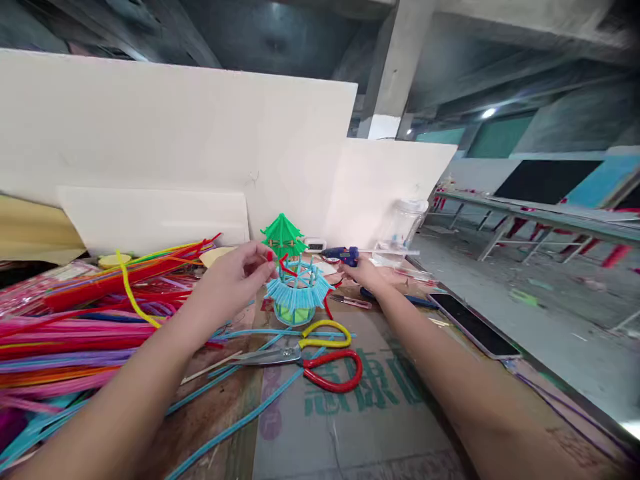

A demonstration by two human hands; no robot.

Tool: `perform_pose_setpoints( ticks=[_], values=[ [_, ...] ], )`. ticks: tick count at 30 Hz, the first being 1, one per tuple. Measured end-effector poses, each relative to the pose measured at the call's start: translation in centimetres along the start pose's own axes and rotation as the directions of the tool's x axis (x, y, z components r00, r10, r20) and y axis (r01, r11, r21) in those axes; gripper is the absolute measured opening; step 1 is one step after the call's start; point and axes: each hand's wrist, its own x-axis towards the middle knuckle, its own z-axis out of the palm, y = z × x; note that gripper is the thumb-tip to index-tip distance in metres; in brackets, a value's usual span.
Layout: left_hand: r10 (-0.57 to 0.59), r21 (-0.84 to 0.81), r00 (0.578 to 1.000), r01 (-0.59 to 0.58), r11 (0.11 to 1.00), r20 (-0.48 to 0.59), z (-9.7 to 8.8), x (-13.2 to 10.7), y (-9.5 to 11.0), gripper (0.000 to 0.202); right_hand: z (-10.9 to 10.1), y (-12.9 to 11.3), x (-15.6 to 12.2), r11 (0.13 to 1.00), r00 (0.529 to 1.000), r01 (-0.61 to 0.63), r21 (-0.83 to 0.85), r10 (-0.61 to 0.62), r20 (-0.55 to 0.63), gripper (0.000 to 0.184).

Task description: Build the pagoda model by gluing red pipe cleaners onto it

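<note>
My left hand [240,273] is closed in a pinch, with a small bit of red pipe cleaner [270,256] showing at its fingertips. Just right of it stands a small round model made of light-blue pipe cleaners [299,293], with a fringed skirt and an open top. A bent red pipe cleaner [286,268] shows at the model's top edge. Behind it rises a green pipe-cleaner roof [283,233]. My right hand [363,272] reaches farther back, its fingers closed around the handle of a dark-blue glue gun [341,255]. Part of that grip is hidden.
Scissors with yellow and red handles [333,363] lie in front of the model. Bundles of coloured pipe cleaners [75,347] cover the left side. A phone [475,323], a craft knife [353,302] and a clear plastic jar [406,223] are on the right. White boards [175,127] stand behind.
</note>
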Motion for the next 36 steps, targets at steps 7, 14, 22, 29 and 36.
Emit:
perform_pose_setpoints(
  ticks=[7, 14, 22, 29, 36],
  values=[
    [0.012, 0.088, 0.999, -0.009, 0.996, -0.037, 0.2, 0.5, -1.7, 0.025, -3.3, -4.4, -2.1, 0.989, 0.989, 0.118, 0.089, -0.125, 0.077, 0.023],
    [0.064, 0.232, 0.997, -0.052, 0.971, -0.047, 1.8, 0.6, -2.8, 0.031, -4.9, -8.2, -6.6, 0.93, 0.911, 0.365, -0.04, -0.348, 0.219, 0.038],
    [0.155, 0.337, 0.988, -0.145, 0.93, 0.0, 3.9, 0.3, -4.2, 0.035, -5.4, -8.1, -7.8, 0.864, 0.847, 0.464, -0.194, -0.369, 0.382, 0.04],
    [0.171, 0.375, 0.985, -0.154, 0.914, -0.013, 4.1, 0.2, -4.5, 0.033, -4.0, -7.3, -7.8, 0.905, 0.876, 0.39, -0.171, -0.307, 0.373, 0.035],
    [0.169, 0.384, 0.986, -0.155, 0.91, -0.001, 4.1, 0.2, -4.2, 0.035, -3.8, -7.3, -8.0, 0.896, 0.912, 0.343, -0.283, -0.245, 0.329, 0.044]
  ],
)
